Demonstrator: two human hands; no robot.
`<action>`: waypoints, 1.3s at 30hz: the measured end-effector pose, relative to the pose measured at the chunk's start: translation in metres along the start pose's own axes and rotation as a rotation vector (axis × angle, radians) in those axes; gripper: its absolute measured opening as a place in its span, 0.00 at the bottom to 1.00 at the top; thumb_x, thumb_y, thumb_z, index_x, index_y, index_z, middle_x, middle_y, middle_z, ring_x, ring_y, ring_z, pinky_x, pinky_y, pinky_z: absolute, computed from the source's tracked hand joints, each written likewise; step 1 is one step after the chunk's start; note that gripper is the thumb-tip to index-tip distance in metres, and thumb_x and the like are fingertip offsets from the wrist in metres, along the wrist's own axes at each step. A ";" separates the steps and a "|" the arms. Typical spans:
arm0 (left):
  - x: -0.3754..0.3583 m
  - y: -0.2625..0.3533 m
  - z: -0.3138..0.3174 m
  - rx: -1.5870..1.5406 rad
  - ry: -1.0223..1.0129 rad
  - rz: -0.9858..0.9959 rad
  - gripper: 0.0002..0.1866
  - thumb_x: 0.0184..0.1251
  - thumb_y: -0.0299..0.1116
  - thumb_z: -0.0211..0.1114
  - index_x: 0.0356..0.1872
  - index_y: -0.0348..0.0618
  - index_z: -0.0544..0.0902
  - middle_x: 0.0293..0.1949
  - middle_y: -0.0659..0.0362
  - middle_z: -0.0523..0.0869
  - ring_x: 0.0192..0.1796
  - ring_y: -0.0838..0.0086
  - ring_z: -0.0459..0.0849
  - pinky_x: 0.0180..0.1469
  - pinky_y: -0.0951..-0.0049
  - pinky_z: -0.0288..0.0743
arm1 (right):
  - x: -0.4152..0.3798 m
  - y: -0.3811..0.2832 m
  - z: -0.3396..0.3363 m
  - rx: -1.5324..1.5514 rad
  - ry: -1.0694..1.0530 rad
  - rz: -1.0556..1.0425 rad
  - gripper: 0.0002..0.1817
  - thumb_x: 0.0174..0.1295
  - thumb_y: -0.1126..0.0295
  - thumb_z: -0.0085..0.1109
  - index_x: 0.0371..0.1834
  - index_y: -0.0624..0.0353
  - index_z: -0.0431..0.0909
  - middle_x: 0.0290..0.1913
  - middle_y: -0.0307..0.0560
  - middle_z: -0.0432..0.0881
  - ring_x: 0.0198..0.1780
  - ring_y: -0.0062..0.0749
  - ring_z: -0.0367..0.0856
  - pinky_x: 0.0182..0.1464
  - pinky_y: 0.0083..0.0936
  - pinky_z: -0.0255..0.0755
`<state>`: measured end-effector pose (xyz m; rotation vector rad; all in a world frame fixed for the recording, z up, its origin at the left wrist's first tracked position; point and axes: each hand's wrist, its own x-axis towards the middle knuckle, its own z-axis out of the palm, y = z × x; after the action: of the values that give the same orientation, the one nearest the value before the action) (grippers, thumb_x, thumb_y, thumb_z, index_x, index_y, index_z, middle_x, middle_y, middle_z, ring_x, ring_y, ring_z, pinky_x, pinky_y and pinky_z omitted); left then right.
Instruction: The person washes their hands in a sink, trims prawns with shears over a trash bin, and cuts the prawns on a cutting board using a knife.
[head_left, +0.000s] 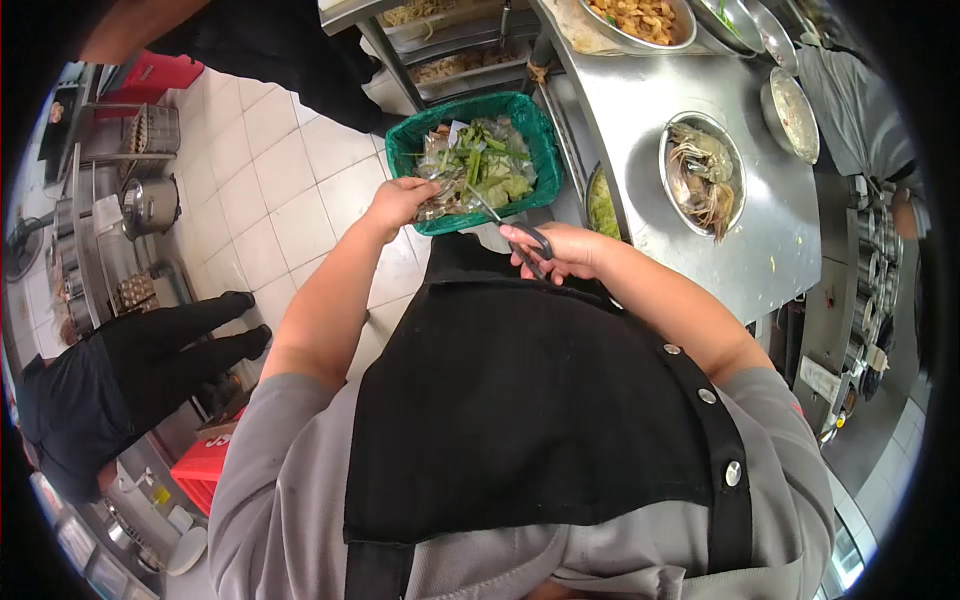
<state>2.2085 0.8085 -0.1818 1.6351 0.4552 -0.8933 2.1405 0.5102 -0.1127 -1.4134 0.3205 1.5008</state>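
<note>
My right hand [560, 250] is closed round the dark handles of a pair of scissors [490, 207], whose blades point up and left over the near edge of a green-lined bin [545, 150]. Over the bin's left side is my left hand [402, 205], its fingers pinched on something I cannot make out. Inside the bin lie green leaf scraps [485, 155] and other waste. To the right, an oval metal bowl [740, 160] on the steel table holds several prawns [703, 170].
The steel table [640, 110] carries more bowls, one with orange-brown food [645, 18]. Shelves with food trays [455, 68] stand behind the bin. One person [110, 390] is at the left, another [280, 50] at the top, a third [860, 110] at the right. A red crate [205, 460] sits lower left.
</note>
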 end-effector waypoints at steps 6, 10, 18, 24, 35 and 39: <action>-0.024 0.020 0.024 0.049 -0.039 0.114 0.19 0.68 0.38 0.72 0.51 0.34 0.84 0.39 0.59 0.89 0.37 0.78 0.86 0.38 0.77 0.79 | 0.010 -0.014 0.008 0.042 0.056 -0.069 0.48 0.52 0.17 0.54 0.48 0.56 0.74 0.33 0.40 0.81 0.31 0.23 0.82 0.26 0.22 0.66; -0.035 0.027 0.025 0.124 -0.054 0.156 0.18 0.67 0.38 0.73 0.49 0.33 0.85 0.37 0.58 0.89 0.35 0.78 0.85 0.38 0.77 0.78 | 0.010 -0.018 0.009 0.059 0.115 -0.090 0.47 0.52 0.17 0.55 0.46 0.57 0.75 0.35 0.41 0.80 0.34 0.25 0.85 0.26 0.21 0.65; -0.056 0.042 0.015 0.248 -0.035 0.174 0.19 0.66 0.38 0.73 0.48 0.31 0.86 0.37 0.57 0.90 0.34 0.79 0.85 0.38 0.77 0.78 | -0.003 -0.019 0.009 0.065 0.104 -0.135 0.48 0.52 0.18 0.55 0.45 0.60 0.76 0.35 0.41 0.81 0.31 0.25 0.85 0.25 0.21 0.65; -0.059 0.054 0.013 0.528 0.023 0.309 0.26 0.60 0.43 0.75 0.51 0.31 0.86 0.37 0.51 0.90 0.34 0.72 0.87 0.40 0.70 0.80 | -0.011 -0.018 0.006 0.100 0.147 -0.179 0.41 0.59 0.25 0.58 0.41 0.61 0.77 0.29 0.41 0.80 0.25 0.23 0.83 0.18 0.16 0.59; -0.063 0.086 0.007 0.817 -0.007 0.440 0.18 0.60 0.40 0.74 0.47 0.39 0.89 0.45 0.47 0.90 0.48 0.58 0.89 0.54 0.65 0.79 | -0.017 0.004 0.003 0.006 0.246 -0.194 0.32 0.66 0.36 0.61 0.35 0.61 0.80 0.24 0.37 0.80 0.18 0.20 0.77 0.21 0.22 0.65; -0.078 0.128 0.002 0.520 0.104 0.423 0.20 0.65 0.38 0.72 0.52 0.35 0.86 0.43 0.53 0.91 0.44 0.69 0.87 0.51 0.70 0.79 | -0.096 -0.009 0.005 -0.078 0.174 -0.259 0.28 0.67 0.42 0.63 0.29 0.59 0.78 0.22 0.38 0.80 0.20 0.22 0.80 0.21 0.21 0.68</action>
<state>2.2491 0.7861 -0.0393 2.1540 -0.0740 -0.6337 2.1259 0.4732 -0.0247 -1.5871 0.1781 1.1947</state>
